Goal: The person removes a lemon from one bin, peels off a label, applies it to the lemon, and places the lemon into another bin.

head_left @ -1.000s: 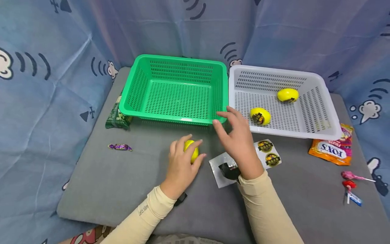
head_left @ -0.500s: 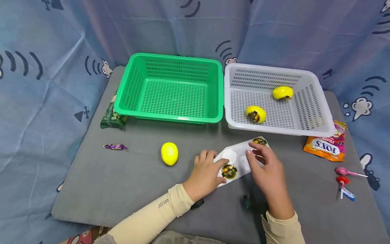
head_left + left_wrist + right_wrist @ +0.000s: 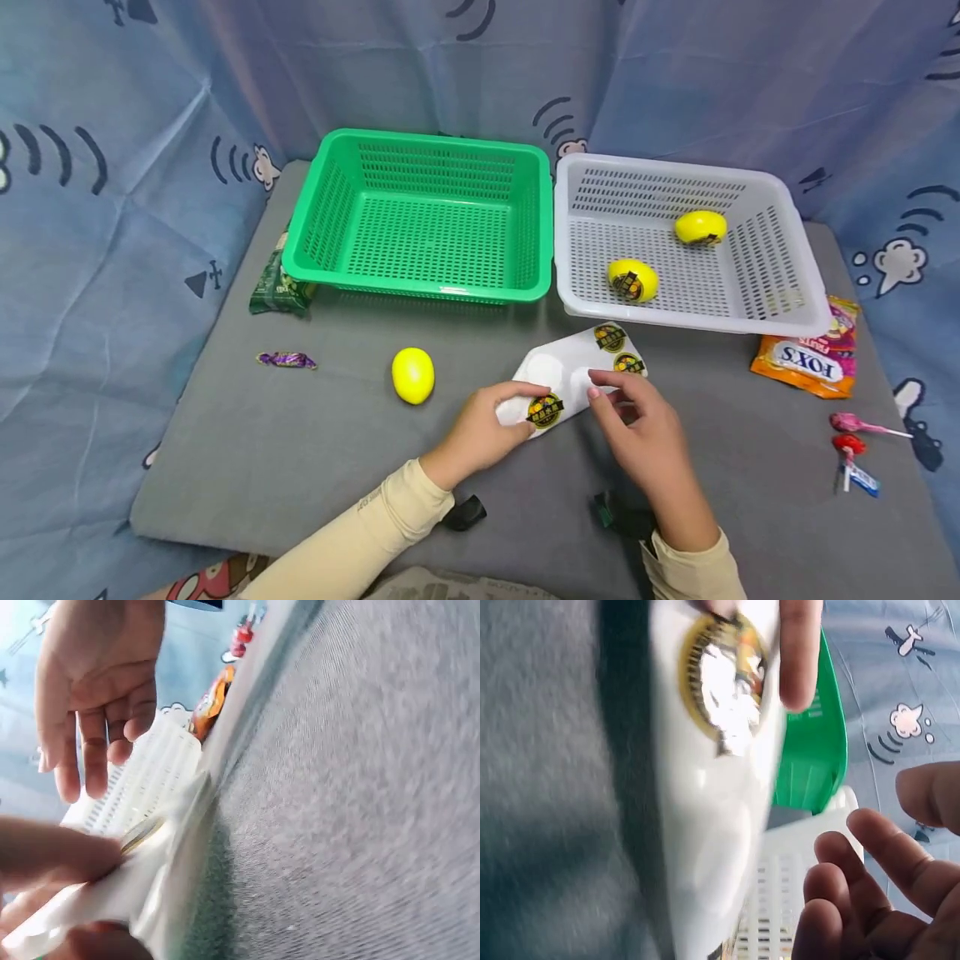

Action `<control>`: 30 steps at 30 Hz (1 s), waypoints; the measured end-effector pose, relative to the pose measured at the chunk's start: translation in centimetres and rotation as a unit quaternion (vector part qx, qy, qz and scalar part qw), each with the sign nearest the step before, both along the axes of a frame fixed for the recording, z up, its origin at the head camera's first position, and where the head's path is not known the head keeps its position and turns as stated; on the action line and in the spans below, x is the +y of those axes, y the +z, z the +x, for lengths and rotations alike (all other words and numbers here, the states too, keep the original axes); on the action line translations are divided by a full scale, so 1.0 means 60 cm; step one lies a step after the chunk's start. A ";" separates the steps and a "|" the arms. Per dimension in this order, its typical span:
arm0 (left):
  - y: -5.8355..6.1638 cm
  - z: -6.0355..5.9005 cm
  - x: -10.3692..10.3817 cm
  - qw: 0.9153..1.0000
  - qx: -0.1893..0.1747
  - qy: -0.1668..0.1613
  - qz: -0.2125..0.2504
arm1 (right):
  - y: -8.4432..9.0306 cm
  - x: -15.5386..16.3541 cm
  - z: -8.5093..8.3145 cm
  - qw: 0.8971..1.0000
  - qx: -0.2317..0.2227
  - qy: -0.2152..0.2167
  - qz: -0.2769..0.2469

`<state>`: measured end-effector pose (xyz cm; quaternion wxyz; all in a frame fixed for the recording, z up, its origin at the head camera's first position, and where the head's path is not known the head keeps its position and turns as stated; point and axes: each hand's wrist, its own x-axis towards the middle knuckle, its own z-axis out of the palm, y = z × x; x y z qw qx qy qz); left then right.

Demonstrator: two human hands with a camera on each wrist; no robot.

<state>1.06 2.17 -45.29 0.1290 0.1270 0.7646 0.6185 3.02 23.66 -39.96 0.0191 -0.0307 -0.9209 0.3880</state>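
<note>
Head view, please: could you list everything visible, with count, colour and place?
Green basket: 1, green, back left of mat.
White basket: 1, white, back right.
Eggs: 3, yellow; two in the white basket, one on the mat.
Sticker sheet: 1, white with three round stickers, between the hands.
Green packet: 1, under the green basket's left corner.
Purple candy: 1, left mat.
Orange bag: 1, right of the white basket.
Lollipops: right edge, count unclear.
Mat: 1, grey.
Left hand: holds the sheet's near end.
Right hand: fingertips at the sheet.
</note>
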 end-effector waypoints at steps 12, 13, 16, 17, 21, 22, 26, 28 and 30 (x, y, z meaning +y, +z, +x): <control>0.000 -0.005 -0.008 0.997 -0.011 0.031 0.073 | -0.015 -0.028 -0.009 0.996 0.003 0.083 0.035; 0.001 -0.005 -0.009 0.996 -0.012 0.028 0.078 | -0.016 -0.030 -0.008 0.996 0.004 0.081 0.037; 0.001 -0.004 -0.008 0.995 -0.018 0.019 0.093 | -0.019 -0.033 -0.005 0.997 0.011 0.070 0.041; 0.000 -0.004 -0.008 0.995 -0.020 0.016 0.097 | -0.020 -0.034 -0.004 0.997 0.012 0.067 0.043; -0.001 -0.002 -0.007 0.992 -0.040 0.006 0.122 | -0.023 -0.035 -0.003 0.997 0.024 0.057 0.047; -0.001 -0.002 -0.007 0.990 -0.049 0.005 0.131 | -0.024 -0.035 -0.002 0.997 0.026 0.054 0.046; 0.002 -0.001 -0.008 0.983 -0.086 0.002 0.159 | -0.029 -0.032 -0.002 0.998 0.041 0.042 0.034; 0.003 -0.001 -0.008 0.982 -0.095 -0.002 0.165 | -0.031 -0.029 -0.004 0.998 0.039 0.036 0.018; 0.003 -0.001 -0.007 0.982 -0.098 -0.004 0.163 | -0.031 -0.024 -0.005 0.999 0.029 0.026 0.004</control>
